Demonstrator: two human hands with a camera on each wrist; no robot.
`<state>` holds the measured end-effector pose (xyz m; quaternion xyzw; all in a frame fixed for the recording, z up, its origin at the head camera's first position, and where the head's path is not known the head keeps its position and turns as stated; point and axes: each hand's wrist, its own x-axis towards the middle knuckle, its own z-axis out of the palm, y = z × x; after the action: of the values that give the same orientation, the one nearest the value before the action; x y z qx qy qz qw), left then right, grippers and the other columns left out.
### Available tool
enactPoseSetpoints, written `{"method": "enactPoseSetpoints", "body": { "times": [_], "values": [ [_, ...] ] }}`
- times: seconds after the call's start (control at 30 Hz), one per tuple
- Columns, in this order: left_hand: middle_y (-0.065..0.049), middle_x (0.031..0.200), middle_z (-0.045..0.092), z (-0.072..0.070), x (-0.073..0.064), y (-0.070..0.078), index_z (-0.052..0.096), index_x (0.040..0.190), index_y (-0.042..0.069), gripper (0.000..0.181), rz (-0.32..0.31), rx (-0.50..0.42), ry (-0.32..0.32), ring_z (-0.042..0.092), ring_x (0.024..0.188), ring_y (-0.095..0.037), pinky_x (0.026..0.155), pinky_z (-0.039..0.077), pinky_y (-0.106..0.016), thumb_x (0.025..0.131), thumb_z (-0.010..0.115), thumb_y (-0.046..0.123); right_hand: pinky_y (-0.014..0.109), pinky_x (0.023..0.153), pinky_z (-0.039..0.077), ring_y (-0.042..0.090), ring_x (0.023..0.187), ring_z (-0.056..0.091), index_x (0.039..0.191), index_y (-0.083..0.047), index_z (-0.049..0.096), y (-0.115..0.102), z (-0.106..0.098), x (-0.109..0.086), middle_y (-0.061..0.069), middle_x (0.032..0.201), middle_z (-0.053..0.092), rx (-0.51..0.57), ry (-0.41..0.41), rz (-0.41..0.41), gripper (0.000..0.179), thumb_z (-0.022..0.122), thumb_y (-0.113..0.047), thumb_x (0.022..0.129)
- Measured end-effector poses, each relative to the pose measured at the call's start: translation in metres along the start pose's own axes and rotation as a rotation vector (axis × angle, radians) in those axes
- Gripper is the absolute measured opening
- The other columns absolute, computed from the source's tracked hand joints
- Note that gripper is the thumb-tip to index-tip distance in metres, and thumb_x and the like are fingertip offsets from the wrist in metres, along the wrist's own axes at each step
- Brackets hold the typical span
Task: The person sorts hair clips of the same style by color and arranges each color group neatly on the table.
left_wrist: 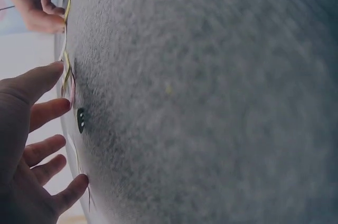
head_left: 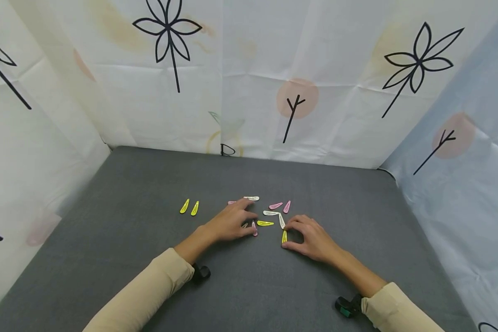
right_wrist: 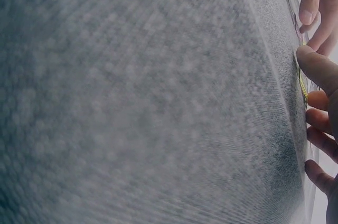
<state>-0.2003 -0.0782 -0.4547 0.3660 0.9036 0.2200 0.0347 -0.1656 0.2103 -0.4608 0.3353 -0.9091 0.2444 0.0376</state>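
Small snap hair clips lie on the dark grey table. My right hand [head_left: 311, 237] holds a yellow hair clip [head_left: 284, 237] flat on the table, its thumb at the near end and forefinger at the far end. That clip [right_wrist: 302, 84] also shows between thumb and forefinger in the right wrist view. White clips [head_left: 281, 220] run up from its far end. My left hand [head_left: 232, 222] is spread low over the table, thumb and forefinger beside a pink clip [head_left: 255, 228]. A dark clip [left_wrist: 81, 120] lies beneath its fingers. Another yellow clip [head_left: 265, 223] lies between the hands.
Two yellow clips [head_left: 189, 207] lie apart at the left. Two pink clips [head_left: 287, 207] sit beyond the right hand, and a white clip [head_left: 252, 198] lies past the left fingertips. Printed white cloth [head_left: 257, 124] walls the grey table [head_left: 149, 180] at the back and sides.
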Motion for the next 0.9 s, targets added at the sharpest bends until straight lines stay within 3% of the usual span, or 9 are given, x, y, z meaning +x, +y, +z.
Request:
{"method": "enactPoseSetpoints", "body": {
  "times": [0.57, 0.7, 0.9],
  "values": [
    [-0.019, 0.141, 0.055, 0.009, 0.006, 0.009, 0.08, 0.11, 0.012, 0.026, 0.075, 0.019, 0.035, 0.043, 0.139, -0.035, 0.112, 0.034, -0.054, 0.09, 0.078, 0.028, 0.052, 0.092, 0.05, 0.022, 0.108, 0.062, 0.108, -0.012, 0.074, 0.005, 0.004, -0.002, -0.001, 0.11, 0.066, -0.003, 0.046, -0.031, 0.038, 0.088, -0.033, 0.08],
    [-0.016, 0.141, 0.055, 0.011, 0.008, 0.01, 0.08, 0.109, 0.013, 0.026, 0.058, 0.027, 0.044, 0.043, 0.139, -0.033, 0.11, 0.036, -0.055, 0.089, 0.079, 0.029, 0.053, 0.091, 0.049, 0.022, 0.108, 0.062, 0.108, -0.013, 0.074, 0.005, 0.004, -0.002, -0.001, 0.111, 0.066, -0.003, 0.043, -0.027, 0.037, 0.087, -0.034, 0.08],
    [-0.014, 0.141, 0.055, 0.014, 0.011, 0.013, 0.078, 0.11, 0.011, 0.036, -0.014, 0.085, 0.127, 0.043, 0.139, -0.032, 0.106, 0.039, -0.058, 0.085, 0.082, 0.036, 0.052, 0.093, 0.049, 0.021, 0.109, 0.062, 0.108, -0.013, 0.074, 0.005, 0.004, -0.001, -0.002, 0.11, 0.066, -0.001, 0.041, -0.026, 0.037, 0.088, -0.034, 0.08]
  ]
}}
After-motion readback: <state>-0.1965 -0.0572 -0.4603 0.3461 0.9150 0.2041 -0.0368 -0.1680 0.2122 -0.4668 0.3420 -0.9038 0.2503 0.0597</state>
